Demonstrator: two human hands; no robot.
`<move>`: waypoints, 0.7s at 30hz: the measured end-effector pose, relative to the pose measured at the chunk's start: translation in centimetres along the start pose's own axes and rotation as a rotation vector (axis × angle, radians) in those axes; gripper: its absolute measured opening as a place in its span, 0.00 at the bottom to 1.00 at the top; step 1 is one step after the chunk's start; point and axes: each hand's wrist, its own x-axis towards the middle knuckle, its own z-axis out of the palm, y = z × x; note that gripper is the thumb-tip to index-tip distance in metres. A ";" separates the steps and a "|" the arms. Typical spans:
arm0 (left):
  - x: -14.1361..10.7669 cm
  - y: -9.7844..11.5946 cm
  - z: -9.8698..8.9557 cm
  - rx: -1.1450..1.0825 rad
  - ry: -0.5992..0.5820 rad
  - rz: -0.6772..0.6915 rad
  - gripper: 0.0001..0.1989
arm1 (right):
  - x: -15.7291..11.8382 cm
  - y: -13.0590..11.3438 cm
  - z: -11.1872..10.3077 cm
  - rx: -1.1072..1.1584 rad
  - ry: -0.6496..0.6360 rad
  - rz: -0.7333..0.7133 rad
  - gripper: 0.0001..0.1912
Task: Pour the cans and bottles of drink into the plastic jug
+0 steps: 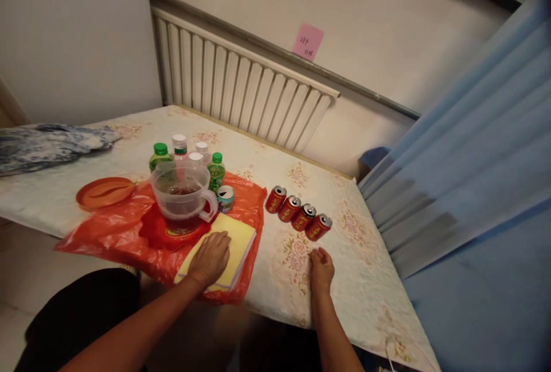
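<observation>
My left hand lies flat on a stack of yellow paper, fingers stretched over its top. My right hand rests on the tablecloth with its fingers curled in; nothing shows in them. Just beyond it, a slanting row of several red drink cans stands upright. Behind the paper, a clear plastic measuring jug with brown liquid stands on a red scalloped dish. A small teal-and-silver can is by the jug's handle.
Several bottles with green or white caps stand behind the jug. A red plastic bag spreads beneath these things, near an orange lid. Crumpled patterned cloth lies far left. A radiator backs the table; a blue curtain hangs right.
</observation>
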 end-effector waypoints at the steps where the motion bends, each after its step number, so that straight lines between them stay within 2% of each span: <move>1: 0.0 0.0 -0.1 -0.002 -0.001 -0.002 0.12 | -0.9 -0.2 0.2 -0.002 -0.024 -0.007 0.24; 7: 0.0 0.2 -0.4 -0.003 -0.058 -0.021 0.12 | -5.5 -1.9 1.8 -0.082 -0.138 -0.050 0.18; 11: 1.0 0.7 -0.9 0.041 -0.189 -0.026 0.11 | -7.4 -3.7 3.5 -0.139 -0.214 -0.070 0.17; 15: 2.0 0.8 -1.4 0.068 -0.310 0.054 0.12 | -9.0 -5.6 5.9 -0.170 -0.299 -0.098 0.14; 18: 2.0 0.5 -1.4 0.026 -0.277 0.083 0.11 | -9.8 -7.4 8.2 -0.169 -0.401 -0.108 0.13; 21: 1.7 0.0 -1.0 -0.031 -0.207 0.072 0.09 | -10.1 -9.7 11.2 -0.112 -0.564 -0.131 0.13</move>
